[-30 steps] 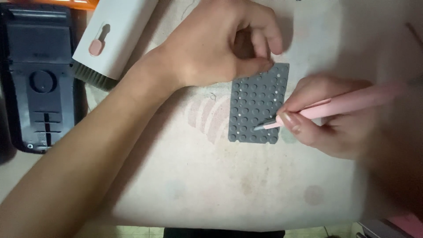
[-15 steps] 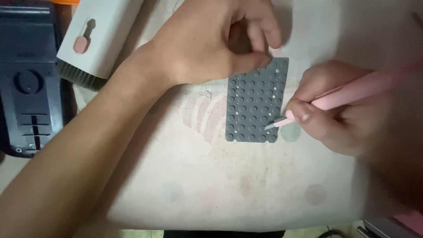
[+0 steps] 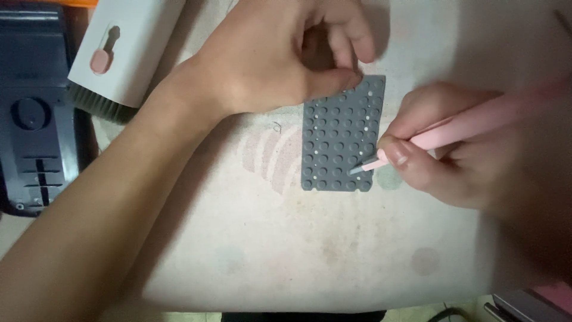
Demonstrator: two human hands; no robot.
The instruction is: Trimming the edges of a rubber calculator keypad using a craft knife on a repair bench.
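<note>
A grey rubber pad [image 3: 339,140] with rows of round bumps lies flat on a pale, stained cloth [image 3: 286,238]. My left hand [image 3: 280,56] rests on the pad's upper left corner, fingers curled, thumb tip pressing the pad's edge. My right hand [image 3: 453,155] grips a pink pen-shaped tool [image 3: 476,122] like a pencil. Its thin metal tip touches the pad near the lower right, among the bumps. My left forearm crosses the view from the lower left.
A white cleaning brush case [image 3: 122,48] with a pink slider and dark bristles lies at upper left. A black plastic device [image 3: 33,113] sits at the left edge. Something pink and grey [image 3: 536,298] shows at the bottom right corner.
The tool tip has shifted slightly across the lower right bumps of the pad. My left hand stays pressed on the pad's top corner. The view has drifted a little.
</note>
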